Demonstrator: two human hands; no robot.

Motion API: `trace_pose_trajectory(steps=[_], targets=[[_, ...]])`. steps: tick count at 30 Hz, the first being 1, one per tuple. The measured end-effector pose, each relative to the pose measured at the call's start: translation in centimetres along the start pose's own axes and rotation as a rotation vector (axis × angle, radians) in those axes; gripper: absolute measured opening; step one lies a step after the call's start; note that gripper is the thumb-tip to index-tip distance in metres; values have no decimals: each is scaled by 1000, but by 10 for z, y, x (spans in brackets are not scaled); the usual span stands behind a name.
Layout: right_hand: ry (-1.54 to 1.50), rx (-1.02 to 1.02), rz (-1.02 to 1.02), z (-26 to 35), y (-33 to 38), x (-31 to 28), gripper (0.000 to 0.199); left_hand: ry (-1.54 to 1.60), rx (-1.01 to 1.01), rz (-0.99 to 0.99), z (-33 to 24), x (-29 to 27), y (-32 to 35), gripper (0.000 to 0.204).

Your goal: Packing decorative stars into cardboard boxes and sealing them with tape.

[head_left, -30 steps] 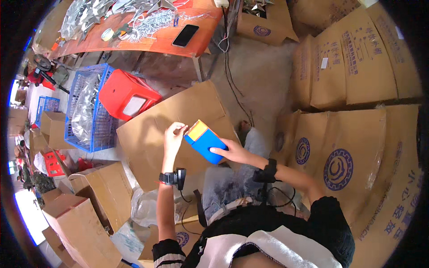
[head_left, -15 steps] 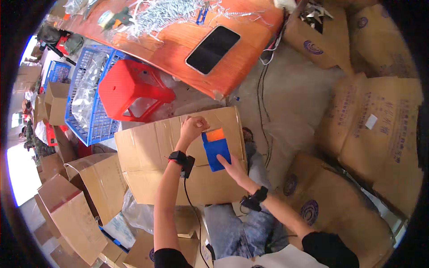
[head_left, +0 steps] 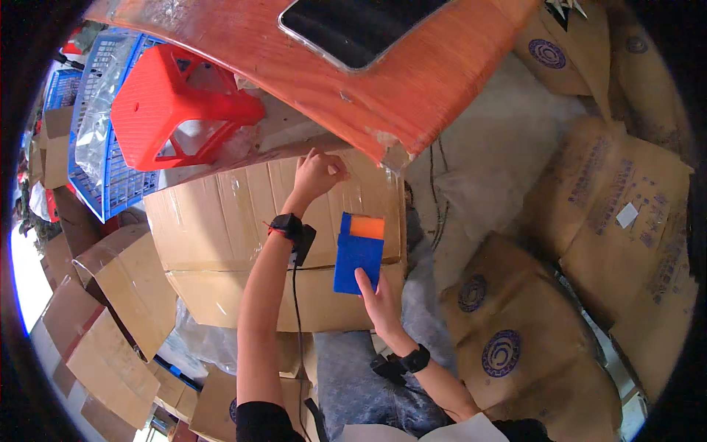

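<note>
In my right hand (head_left: 379,306) is a flat blue rectangular piece (head_left: 357,265) with an orange panel (head_left: 367,227) at its far end. The thumb lies on top of its near edge; the fingers beneath are hidden. My left hand (head_left: 320,175) is just beyond and left of it, over the far part of a large cardboard box (head_left: 213,221). Its fingers are curled in toward the thumb, and anything between them is too small to make out. Both wrists wear black straps with small devices.
An orange-red table (head_left: 412,96) with a black-screened phone (head_left: 353,29) juts in beyond the box. A red stool (head_left: 155,107) and blue crate (head_left: 110,177) stand at far left. Cardboard boxes (head_left: 114,361) crowd the near left; brown printed sacks (head_left: 530,339) lie right.
My view has shifted closer to the table corner. My right hand has drawn the blue piece slightly nearer and turned it more upright. The left hand stays curled, now farther from the piece.
</note>
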State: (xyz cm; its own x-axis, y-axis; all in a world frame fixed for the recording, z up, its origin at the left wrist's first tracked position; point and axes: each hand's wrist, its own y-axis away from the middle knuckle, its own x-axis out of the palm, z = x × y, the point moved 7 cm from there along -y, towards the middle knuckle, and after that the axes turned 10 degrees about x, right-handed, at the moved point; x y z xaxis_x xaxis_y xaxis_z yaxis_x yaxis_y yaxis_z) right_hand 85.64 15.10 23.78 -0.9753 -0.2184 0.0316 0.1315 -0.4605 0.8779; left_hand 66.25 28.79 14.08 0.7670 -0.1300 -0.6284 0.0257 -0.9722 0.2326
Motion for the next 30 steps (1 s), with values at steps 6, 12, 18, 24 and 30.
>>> trace_pose_trajectory(steps=[6, 12, 18, 24, 30], targets=[[16, -76, -76, 4, 33, 5, 35, -159, -86, 65, 11, -10, -34, 30], [134, -46, 43, 21, -21, -3, 37, -145, 1, -224, 40, -2, -63, 50], [242, 9, 38, 19, -43, -10, 40, -28, 449, -526, 33, -5, -62, 59], [260, 6, 59, 8, -62, -18, 50, -92, -35, -263, 59, 27, -74, 48], [260, 14, 77, 9, -65, -14, 59, -182, -15, -54, 78, 46, -80, 32]])
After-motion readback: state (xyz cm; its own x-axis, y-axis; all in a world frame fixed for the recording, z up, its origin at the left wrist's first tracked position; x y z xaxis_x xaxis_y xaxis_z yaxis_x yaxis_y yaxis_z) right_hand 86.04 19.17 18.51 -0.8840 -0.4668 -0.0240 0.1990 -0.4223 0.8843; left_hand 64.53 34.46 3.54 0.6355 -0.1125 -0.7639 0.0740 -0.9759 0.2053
